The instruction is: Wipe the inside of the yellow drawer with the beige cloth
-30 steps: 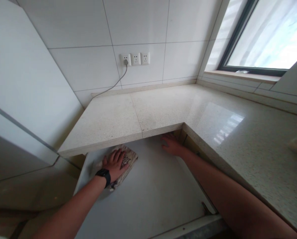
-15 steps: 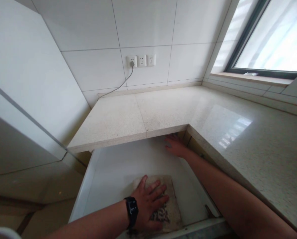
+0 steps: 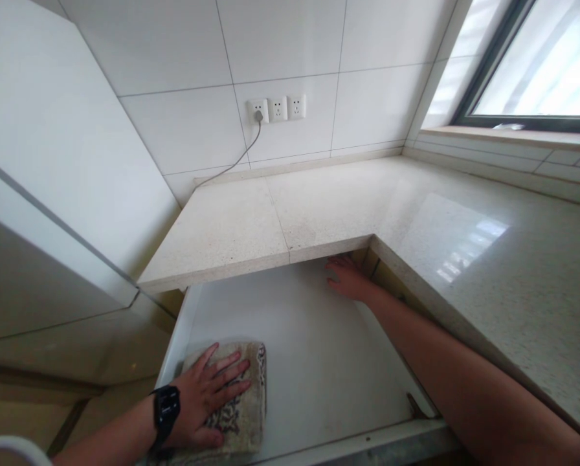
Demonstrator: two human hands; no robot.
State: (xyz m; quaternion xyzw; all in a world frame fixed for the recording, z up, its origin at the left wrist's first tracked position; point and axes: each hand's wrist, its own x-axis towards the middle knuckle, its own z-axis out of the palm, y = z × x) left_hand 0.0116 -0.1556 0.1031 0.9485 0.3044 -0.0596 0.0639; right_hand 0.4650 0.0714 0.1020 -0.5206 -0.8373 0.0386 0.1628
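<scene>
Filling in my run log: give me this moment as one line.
left hand: flat on cloth, drawer front-left | right hand: open, at drawer back-right, under counter edge

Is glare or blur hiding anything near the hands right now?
Head view: the window is blown out and a glare patch sits on the countertop, clear of both hands; the left hand on the cloth and the right hand in the drawer look sharp; edges bend from the wide lens.

Home kitchen: stone countertop [image 3: 329, 207], tiled wall [image 3: 280, 52], outlets [image 3: 276, 109].
</scene>
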